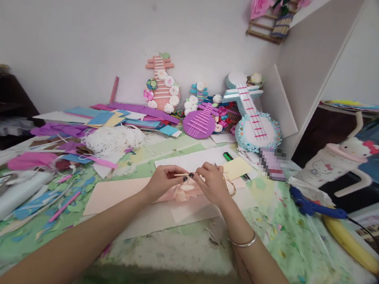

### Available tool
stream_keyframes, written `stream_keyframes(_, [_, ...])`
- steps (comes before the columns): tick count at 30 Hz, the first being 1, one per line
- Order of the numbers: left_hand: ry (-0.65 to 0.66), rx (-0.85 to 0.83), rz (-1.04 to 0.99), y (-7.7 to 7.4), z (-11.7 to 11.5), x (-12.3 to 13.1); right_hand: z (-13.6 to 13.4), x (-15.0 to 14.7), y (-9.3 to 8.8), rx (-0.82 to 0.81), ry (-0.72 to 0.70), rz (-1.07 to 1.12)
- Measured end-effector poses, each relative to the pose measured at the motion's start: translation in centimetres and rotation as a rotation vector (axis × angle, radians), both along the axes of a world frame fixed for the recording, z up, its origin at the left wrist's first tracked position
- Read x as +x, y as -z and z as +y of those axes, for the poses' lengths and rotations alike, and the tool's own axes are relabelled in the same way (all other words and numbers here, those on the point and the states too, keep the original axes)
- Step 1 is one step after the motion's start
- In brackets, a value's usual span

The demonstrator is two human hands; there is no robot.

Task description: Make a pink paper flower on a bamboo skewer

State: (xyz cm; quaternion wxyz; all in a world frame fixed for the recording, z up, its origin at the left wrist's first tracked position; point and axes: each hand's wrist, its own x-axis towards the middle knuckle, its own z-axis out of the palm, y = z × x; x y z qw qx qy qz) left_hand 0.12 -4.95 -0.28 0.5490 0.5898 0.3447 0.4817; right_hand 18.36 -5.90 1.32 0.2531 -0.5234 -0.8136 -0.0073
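Note:
My left hand (163,180) and my right hand (210,182) meet over the middle of the green table (269,222). Both pinch a thin wooden stick (182,174) that runs between their fingertips. Just below the hands lies a small pink paper flower (184,191) on a pale pink sheet (116,193). Scissors (229,184) sit partly hidden behind my right hand. A silver bangle (243,243) circles my right wrist.
Paper guitar crafts (254,121) lean on the back wall, beside a purple one (198,122). Coloured paper scraps and white string (111,139) pile at the left. A blue glue gun (314,208), a yellow note (236,168) and a cartoon-cat cup (336,164) lie right.

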Motion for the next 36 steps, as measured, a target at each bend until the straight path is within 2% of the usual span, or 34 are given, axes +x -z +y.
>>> stream_keyframes(4, [0.007,0.057,0.041,-0.03,-0.05,-0.12,0.14,-0.07,0.18,0.005,-0.013,-0.005])
stream_keyframes(8, [-0.075,0.14,0.075,-0.17,-0.12,-0.07,0.13,-0.21,0.38,0.039,-0.026,-0.009])
stream_keyframes(18, [-0.122,0.135,0.137,-0.07,-0.21,0.11,-0.25,-0.6,0.22,0.084,-0.039,0.013])
stream_keyframes(20, [-0.146,0.221,0.194,0.06,-0.15,0.03,-0.18,-0.52,0.33,0.08,-0.046,0.032])
stream_keyframes(24, [-0.217,0.511,0.349,0.14,-0.03,-0.11,-0.08,-0.37,0.58,0.096,-0.058,0.071])
stream_keyframes(27, [-0.214,0.665,0.402,0.19,0.05,-0.18,-0.12,-0.3,0.59,0.108,-0.065,0.095])
stream_keyframes(36, [-0.221,0.791,0.537,0.18,0.07,-0.39,-0.31,-0.27,0.13,0.091,-0.094,0.139])
